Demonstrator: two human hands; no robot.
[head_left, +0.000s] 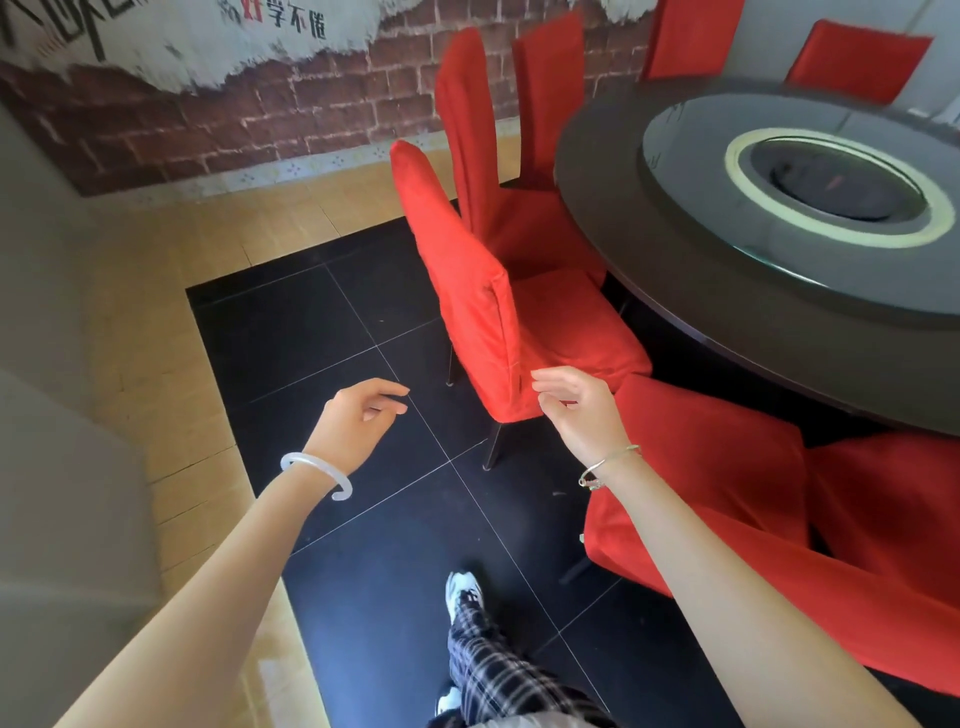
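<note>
The right hand (576, 410) hangs with its fingers loose and slightly spread, holding nothing. Its fingertips lie at the lower rear corner of the red-covered chair (467, 291), though whether they touch the cloth cannot be told. The left hand (363, 415) is also relaxed and empty, out over the black floor tiles (322, 332) just beside the chair's back, clearly apart from it. The chair stands on the floor at the rim of the round worktop (649, 218), turned at an angle (its neighbours sit closer in), with another red chair (727, 467) just to the person's right. Judging from this, the work is at its very beginning: both hands have arrived, but no grip is taken. Seizing the chair and then shifting or straightening it all appears left to do.
</note>
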